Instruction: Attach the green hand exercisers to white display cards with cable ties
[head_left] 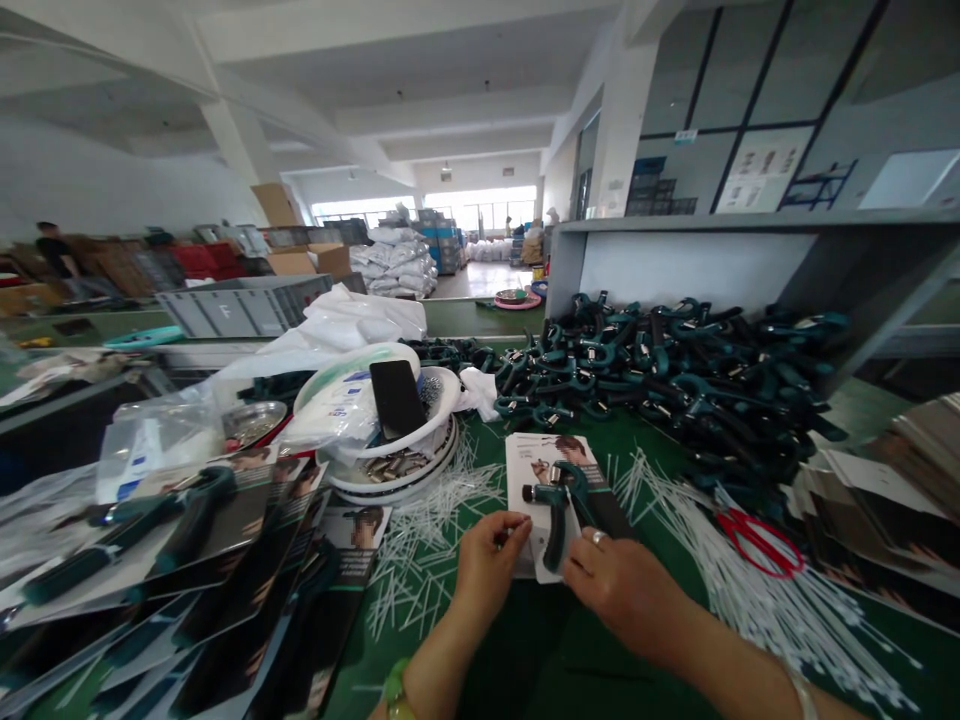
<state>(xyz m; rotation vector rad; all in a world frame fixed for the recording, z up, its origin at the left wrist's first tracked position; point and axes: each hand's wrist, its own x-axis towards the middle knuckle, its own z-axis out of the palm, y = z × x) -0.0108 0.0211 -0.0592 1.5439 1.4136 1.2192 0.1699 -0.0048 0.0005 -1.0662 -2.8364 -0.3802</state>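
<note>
A printed backing card (524,462) lies in front of me with a dark green hand tool (556,527) on it. The tool has a hooked head and a black grip. My left hand (486,562) pinches thumb and forefinger together at the card's left edge; what is between them is too small to tell. My right hand (626,590), with a ring on one finger, is closed beside the tool's grip at the card's right edge. Its fingertips hide what they hold. Loose white cable ties (694,540) spread to the right, with red-handled scissors (761,543) on them.
A large heap of similar green tools (660,370) lies behind the card. Carded tools (202,530) are piled at left, near a white basin (442,400) with a black phone (397,398). Cut tie pieces (420,540) litter the green table. More cards (877,500) stack at right.
</note>
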